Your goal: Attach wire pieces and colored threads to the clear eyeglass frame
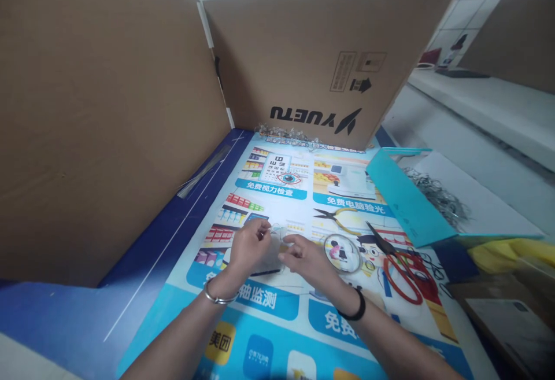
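Note:
My left hand [250, 246] is closed, with thumb and forefinger pinching a thin, pale wire [277, 231] that curves in a small loop. From the other side my right hand [307, 257] meets it with curled fingers; the exact contact is too fine to make out. Just right of that hand lies a round, clear-rimmed dish [361, 259] with a small printed or coloured figure in it. Beyond the dish rest pliers [349, 211] with yellow handles. Farther right are scissors [401, 261] with red-orange handles, blades pointing away from me.
Tall cardboard panels [303, 50] stand at the left and back. Tangled wire pieces [286, 133] lie along the back panel's foot. A bundle of straight wires [203, 173] is at left. The teal box [405, 206] at right holds many wire bits [437, 198]. A printed poster [277, 331] covers the table.

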Demonstrator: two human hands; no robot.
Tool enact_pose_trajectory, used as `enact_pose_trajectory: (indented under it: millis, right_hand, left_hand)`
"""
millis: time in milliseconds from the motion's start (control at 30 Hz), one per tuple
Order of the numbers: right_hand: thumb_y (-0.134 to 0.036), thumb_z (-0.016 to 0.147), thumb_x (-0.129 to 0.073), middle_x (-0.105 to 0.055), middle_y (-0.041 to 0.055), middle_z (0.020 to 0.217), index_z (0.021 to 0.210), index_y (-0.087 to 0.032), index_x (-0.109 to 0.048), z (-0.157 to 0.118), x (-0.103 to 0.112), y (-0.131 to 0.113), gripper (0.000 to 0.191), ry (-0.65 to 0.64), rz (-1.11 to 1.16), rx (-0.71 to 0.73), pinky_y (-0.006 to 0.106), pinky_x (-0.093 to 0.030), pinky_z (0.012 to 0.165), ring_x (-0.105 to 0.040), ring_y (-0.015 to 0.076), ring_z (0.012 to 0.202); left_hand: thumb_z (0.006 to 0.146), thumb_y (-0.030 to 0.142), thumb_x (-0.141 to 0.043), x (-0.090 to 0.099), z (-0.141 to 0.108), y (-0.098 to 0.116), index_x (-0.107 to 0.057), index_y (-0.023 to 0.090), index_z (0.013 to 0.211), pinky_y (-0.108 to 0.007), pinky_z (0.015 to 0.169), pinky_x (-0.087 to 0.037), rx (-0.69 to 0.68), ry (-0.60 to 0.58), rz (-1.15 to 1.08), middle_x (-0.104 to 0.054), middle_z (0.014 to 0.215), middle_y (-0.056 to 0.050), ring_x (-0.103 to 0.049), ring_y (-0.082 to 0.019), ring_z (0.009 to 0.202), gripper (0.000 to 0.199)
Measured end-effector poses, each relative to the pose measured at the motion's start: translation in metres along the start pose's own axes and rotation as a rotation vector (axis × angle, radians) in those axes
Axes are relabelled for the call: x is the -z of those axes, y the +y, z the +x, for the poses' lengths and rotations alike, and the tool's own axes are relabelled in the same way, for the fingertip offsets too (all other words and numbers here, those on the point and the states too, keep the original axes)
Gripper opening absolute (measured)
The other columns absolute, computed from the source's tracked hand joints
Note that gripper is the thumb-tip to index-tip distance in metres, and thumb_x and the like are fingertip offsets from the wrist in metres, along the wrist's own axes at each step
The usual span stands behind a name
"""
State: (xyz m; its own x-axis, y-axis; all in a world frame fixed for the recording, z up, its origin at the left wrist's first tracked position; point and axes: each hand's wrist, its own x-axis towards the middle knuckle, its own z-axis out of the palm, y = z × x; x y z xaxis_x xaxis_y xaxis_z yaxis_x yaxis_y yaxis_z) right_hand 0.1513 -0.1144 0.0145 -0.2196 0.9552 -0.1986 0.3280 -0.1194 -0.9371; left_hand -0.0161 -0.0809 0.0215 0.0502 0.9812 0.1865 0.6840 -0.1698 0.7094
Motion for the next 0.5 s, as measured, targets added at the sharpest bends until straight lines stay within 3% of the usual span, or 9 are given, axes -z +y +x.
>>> enact_pose_trajectory:
  millis: [200,500]
  right_hand:
    - [-0.027,0.076,-0.051,-0.056,-0.0052,0.056,0.094,-0.019,-0.058,0.005,-0.003,0.009,0.021,0.066,0.014,0.006,0.024,-0.041,0.051,-0.052,0.0119,0.049]
    - [-0.029,0.077,-0.049,-0.054,-0.0047,0.055,0.095,-0.019,-0.063,0.008,0.005,0.011,0.025,0.124,-0.064,0.039,0.024,-0.039,0.052,-0.051,0.0121,0.050]
  left_hand:
    - [0.075,0.012,-0.052,0.001,0.000,0.001,-0.064,0.019,0.081,-0.022,0.062,-0.046,-0.045,0.023,0.014,-0.067,0.077,0.001,-0.060,-0.011,0.066,0.015]
    - [0.074,0.012,-0.053,0.000,-0.001,0.000,-0.065,0.019,0.083,-0.023,0.062,-0.046,-0.057,0.015,0.059,-0.067,0.077,0.001,-0.060,-0.011,0.064,0.017]
